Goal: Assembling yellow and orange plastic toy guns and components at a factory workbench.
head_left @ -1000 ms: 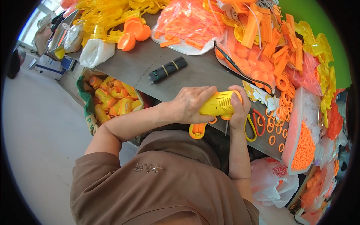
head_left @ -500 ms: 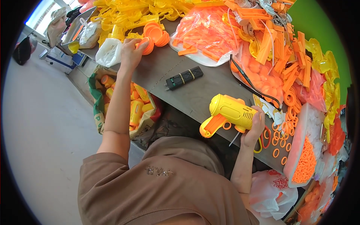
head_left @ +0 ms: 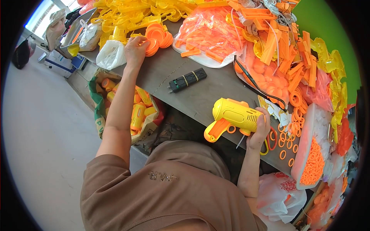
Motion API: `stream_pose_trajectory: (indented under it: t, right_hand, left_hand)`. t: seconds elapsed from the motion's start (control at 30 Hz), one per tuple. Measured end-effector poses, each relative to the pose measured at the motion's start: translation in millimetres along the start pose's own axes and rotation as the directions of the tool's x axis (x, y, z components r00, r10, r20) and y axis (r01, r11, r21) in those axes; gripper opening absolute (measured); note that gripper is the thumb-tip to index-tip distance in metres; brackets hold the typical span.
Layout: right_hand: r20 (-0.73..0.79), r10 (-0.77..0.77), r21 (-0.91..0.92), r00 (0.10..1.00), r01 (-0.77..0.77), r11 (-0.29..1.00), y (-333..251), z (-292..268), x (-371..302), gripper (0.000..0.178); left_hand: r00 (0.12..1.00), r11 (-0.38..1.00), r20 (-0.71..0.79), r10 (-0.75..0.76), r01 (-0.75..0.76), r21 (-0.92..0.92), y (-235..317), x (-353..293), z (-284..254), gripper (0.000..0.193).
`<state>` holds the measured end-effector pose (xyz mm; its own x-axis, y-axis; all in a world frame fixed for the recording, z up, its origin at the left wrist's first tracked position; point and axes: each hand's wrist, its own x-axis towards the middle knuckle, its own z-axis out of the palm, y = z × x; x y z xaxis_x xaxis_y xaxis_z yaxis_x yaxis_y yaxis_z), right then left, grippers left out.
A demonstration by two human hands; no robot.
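Note:
My right hand (head_left: 258, 131) holds a yellow toy gun (head_left: 237, 114) by its vented front end, over the table's near edge. The gun points right. Its handle (head_left: 217, 130) hangs toward the lower left with an orange inside showing, and an orange trigger sits beside it. At the far left, my left hand (head_left: 135, 50) has its fingers bent and pinched at the rim of a pile of orange discs (head_left: 155, 34); the fingertips are partly hidden. A white plastic bag (head_left: 111, 54) lies just left of that hand. A black battery-box-like part (head_left: 187, 80) with bands round it lies between my hands.
Yellow shells (head_left: 142, 11) heap at the back. Bagged orange parts (head_left: 210, 32) and orange strips (head_left: 269, 50) lie behind and right. Orange rings (head_left: 283, 154), scissors (head_left: 273, 138) and a bin of small orange parts (head_left: 313, 161) are at right. A sack of yellow-orange pieces (head_left: 137, 115) stands below left.
The whole view shifts slightly. My left hand stays at the orange discs, its fingers drawn in a little. My right hand keeps the toy gun nearly still.

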<state>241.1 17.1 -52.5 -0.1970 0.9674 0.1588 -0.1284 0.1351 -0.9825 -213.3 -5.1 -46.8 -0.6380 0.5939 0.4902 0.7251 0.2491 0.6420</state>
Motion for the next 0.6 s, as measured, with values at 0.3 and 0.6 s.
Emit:
stream_pose_trajectory:
  t: [0.3, 0.6]
  right_hand:
    - [-0.029, 0.033, 0.08, 0.999, -0.03, 0.996, -4, 3, -2, 0.027]
    - [-0.039, -0.036, -0.059, 0.999, 0.033, 0.998, 3, -2, 0, 0.031]
  left_hand:
    - [0.999, 0.981, 0.04, 0.035, -0.042, 0.192, 9, -5, -3, 0.041]
    - [0.956, 0.947, -0.06, 0.287, -0.274, 0.164, -5, -4, 3, 0.032]
